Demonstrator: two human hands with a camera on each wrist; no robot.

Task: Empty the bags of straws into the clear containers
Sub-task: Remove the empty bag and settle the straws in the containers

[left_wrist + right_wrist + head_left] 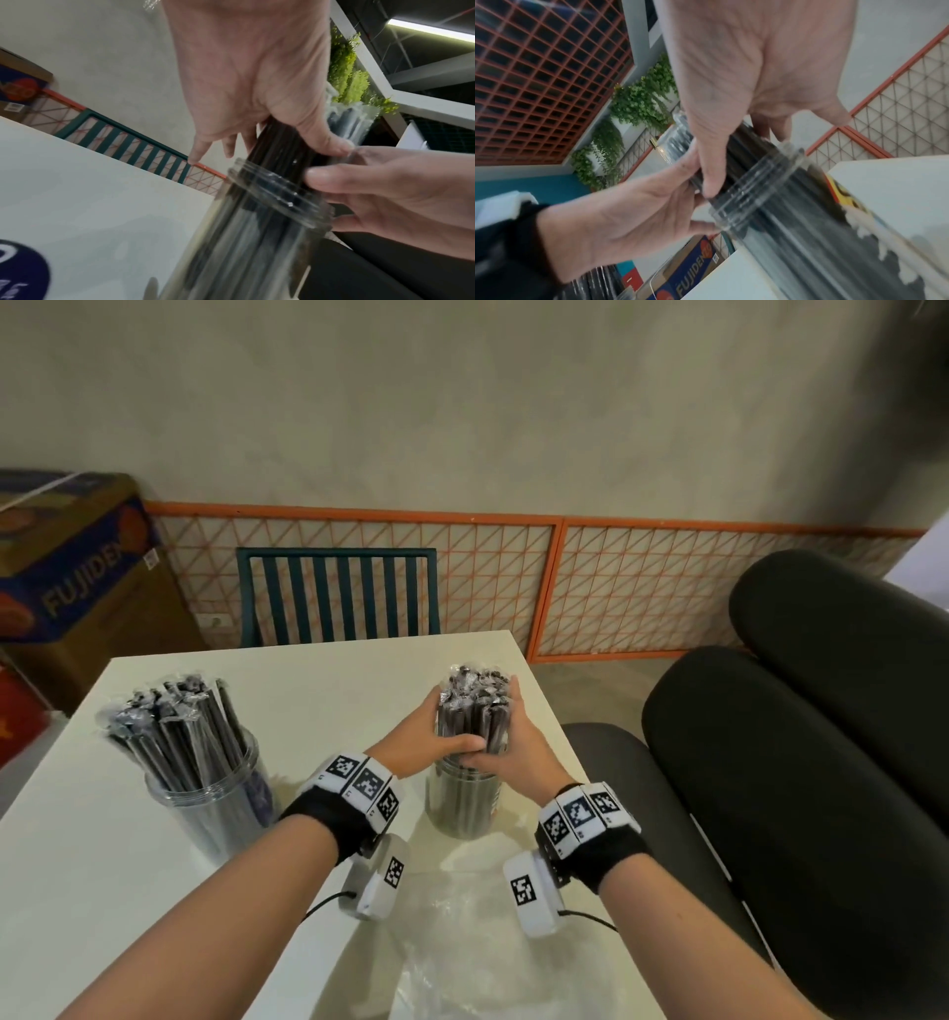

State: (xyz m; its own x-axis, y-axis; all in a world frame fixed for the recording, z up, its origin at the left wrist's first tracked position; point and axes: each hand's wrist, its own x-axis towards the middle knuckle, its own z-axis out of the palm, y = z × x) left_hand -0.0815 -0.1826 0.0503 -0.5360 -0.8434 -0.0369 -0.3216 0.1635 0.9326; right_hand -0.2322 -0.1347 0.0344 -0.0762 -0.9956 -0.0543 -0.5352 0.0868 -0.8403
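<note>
Both hands wrap 1 upright bundle of black straws point(475, 711) from opposite sides: the left hand point(429, 742) curls round its left flank with the thumb across the front, and the right hand point(513, 747) cups its right flank, fingers reaching up along it. Directly below the hands, the bundle's lower end sits inside 1 clear container point(464, 801) on the white table point(318, 680). Well to the left of the left hand stands a 2nd clear container point(210, 806), filled with fanned-out straws point(174, 726). Nearer than both wrists, 1 empty plastic bag point(462, 952) lies flat.
</note>
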